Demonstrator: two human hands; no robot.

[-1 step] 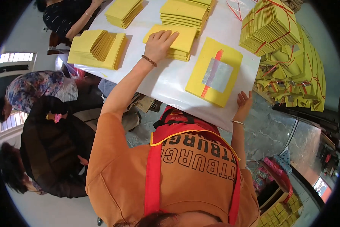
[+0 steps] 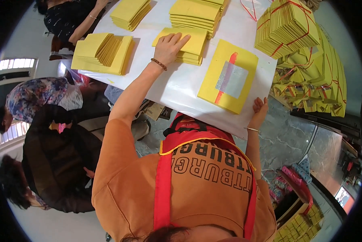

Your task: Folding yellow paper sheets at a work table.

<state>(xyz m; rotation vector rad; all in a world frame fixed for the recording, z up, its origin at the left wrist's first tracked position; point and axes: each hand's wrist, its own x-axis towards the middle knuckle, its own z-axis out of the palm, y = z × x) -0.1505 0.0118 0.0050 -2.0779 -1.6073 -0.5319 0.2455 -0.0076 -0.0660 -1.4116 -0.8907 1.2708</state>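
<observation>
My left hand (image 2: 169, 47) rests on top of a short stack of yellow folded paper envelopes (image 2: 191, 38), its fingers laid across the upper one. The palm covers the stack's near left corner. To the right lies a flat yellow envelope pile (image 2: 209, 82), with a red stripe and a pale grey rectangular patch (image 2: 234, 80) on its top face. My right hand (image 2: 260, 108) hangs by the table's right edge, empty, with loosely bent fingers apart from one another. It is just beside that pile and does not touch it.
More yellow stacks stand on the white table (image 2: 169, 90): a fanned one (image 2: 120, 54) at left, others behind. A bundle tied with red string (image 2: 287, 30) sits at the far right corner. Beyond it are heaped tied bundles (image 2: 318, 84). Several people are at the left.
The fingers of my right hand have drawn slightly closer together. My left hand stays on the same stack.
</observation>
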